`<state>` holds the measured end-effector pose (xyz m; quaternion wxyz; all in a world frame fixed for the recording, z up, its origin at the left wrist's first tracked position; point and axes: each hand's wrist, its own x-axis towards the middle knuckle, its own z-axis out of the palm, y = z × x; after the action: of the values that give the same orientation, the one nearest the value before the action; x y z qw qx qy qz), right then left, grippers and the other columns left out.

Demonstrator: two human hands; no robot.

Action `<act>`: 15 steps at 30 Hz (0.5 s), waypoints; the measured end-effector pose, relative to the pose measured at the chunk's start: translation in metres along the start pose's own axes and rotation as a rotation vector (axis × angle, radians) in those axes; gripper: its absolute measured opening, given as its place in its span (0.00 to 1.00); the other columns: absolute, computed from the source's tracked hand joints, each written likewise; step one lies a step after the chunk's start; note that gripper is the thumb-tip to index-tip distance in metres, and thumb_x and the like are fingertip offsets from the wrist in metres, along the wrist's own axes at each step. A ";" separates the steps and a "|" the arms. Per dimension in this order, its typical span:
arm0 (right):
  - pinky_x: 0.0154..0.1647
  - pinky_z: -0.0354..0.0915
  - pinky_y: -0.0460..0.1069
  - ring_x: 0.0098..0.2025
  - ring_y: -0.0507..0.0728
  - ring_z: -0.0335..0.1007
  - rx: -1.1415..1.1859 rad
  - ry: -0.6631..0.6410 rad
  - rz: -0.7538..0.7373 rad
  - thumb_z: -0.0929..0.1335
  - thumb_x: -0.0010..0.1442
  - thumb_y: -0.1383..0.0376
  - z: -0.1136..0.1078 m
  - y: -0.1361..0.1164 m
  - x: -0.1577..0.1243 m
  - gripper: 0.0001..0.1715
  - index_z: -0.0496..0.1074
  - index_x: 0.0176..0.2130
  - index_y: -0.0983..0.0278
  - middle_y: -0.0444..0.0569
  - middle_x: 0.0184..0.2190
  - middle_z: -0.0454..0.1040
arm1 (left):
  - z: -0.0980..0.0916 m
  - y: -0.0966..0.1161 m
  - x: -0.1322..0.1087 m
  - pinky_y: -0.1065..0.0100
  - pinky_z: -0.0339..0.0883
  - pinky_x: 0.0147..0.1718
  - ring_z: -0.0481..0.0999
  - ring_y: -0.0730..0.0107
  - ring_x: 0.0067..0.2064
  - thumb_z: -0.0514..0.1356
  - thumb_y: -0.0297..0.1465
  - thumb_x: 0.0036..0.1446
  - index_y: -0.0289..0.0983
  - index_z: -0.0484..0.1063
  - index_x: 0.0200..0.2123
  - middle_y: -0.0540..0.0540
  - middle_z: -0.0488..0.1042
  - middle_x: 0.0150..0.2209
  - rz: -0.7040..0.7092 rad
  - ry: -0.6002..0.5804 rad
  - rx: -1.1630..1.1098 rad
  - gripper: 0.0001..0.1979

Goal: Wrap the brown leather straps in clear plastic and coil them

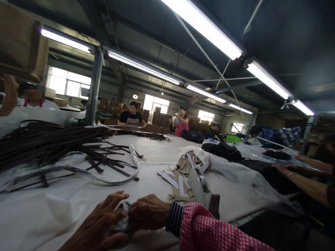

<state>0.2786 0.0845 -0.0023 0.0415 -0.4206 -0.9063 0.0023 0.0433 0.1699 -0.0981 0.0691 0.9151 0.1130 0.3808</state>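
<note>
Both hands are occupied at the near edge of the table. The left hand (106, 221) is bent around a small clear plastic bundle (122, 218), fingers above and thumb below. The right hand (149, 211), fingers curled, grasps the same bundle from the other side; its contents cannot be made out through the film. The bundle sits between the two hands, low over the white tabletop (154, 176). The right wrist shows a striped cuff (175, 218) and a red-and-white checked sleeve (206, 226).

Just beyond the right forearm stands a pale grey device (197, 184), resembling a tape dispenser. Beside it lie loose tan and white strips (180, 181), with more in the mouth of a clear plastic bag (209, 157). To the left is a heap of dark straps (52, 139); a film-wrapped strap (104, 182) curves in front of it.

To the right, clear sheeting spreads beside black fabric items (222, 150), where a co-worker's forearms (309, 183) reach in. Across the table are a person in a greyish apron (132, 122) and another in a pink apron (182, 125). Brown cartons (160, 122) are stacked behind; lit tube lamps (143, 66) run overhead.
</note>
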 end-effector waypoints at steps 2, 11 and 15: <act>0.32 0.59 0.45 0.39 0.55 0.77 -0.036 0.051 0.027 0.73 0.64 0.57 0.004 -0.009 0.003 0.09 0.77 0.42 0.59 0.45 0.38 0.81 | -0.004 0.010 0.006 0.54 0.64 0.64 0.64 0.48 0.68 0.68 0.35 0.58 0.53 0.63 0.66 0.42 0.65 0.68 -0.025 -0.013 0.014 0.35; 0.42 0.64 0.49 0.48 0.60 0.73 0.093 -0.003 0.089 0.77 0.60 0.54 -0.010 -0.003 -0.020 0.31 0.69 0.57 0.60 0.51 0.50 0.75 | -0.034 0.047 0.052 0.61 0.62 0.61 0.66 0.54 0.61 0.69 0.32 0.56 0.40 0.78 0.38 0.44 0.74 0.53 -0.170 -0.284 -0.403 0.06; 0.41 0.62 0.48 0.47 0.58 0.72 0.143 -0.002 0.131 0.76 0.62 0.51 -0.008 0.012 -0.024 0.29 0.70 0.58 0.55 0.48 0.48 0.74 | -0.034 0.036 0.047 0.61 0.60 0.63 0.64 0.52 0.64 0.70 0.31 0.55 0.40 0.77 0.36 0.43 0.71 0.58 -0.194 -0.325 -0.459 0.06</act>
<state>0.3036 0.0740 0.0039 0.0702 -0.4747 -0.8745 0.0701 0.0570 0.1482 -0.0351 0.3276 0.9095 0.0984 0.2364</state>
